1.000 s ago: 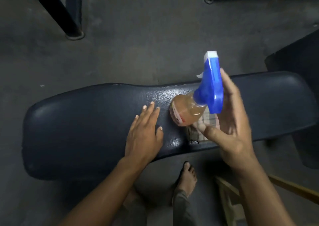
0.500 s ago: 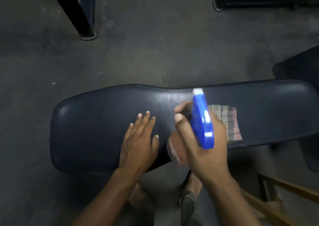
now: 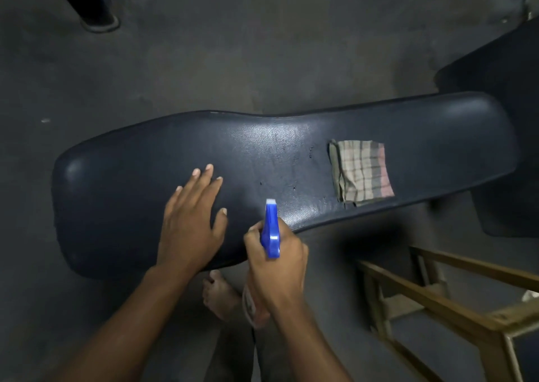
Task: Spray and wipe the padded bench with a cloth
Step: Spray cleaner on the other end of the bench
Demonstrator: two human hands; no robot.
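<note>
Two hands at work over one padded bench (image 3: 408, 136). Left hand (image 3: 189, 224): flat on the upholstery, palm down, fingers spread, grip wide and holding nothing. Right hand (image 3: 277, 262): grip closed round a spray bottle (image 3: 270, 232), blue trigger head and white nozzle aimed across the bench from its near edge; the bottle body is mostly hidden below the hand.

Cloth (image 3: 361, 173): checked, faded pinks, greys and greens, soft woven fabric, folded into a rough square with a ragged near corner. It lies on the bench to the right, well apart from both hands.

Bench: dark navy vinyl or leather-look cover, fine grained, rounded padded edges, long with a narrower waist; a sheen at the middle, and a few small nicks near the cloth.

Progress, as judged: spraying stage. Whether liquid has reached the surface cannot be told; the shine may be only reflected light. Wiping looks not yet begun, since the cloth sits folded and unheld. Left to do: finish spraying, take up the cloth, wipe the whole length.

Also present: grey concrete floor (image 3: 262, 46), a bare foot (image 3: 221, 294), a wooden frame (image 3: 437, 294) at lower right.
</note>
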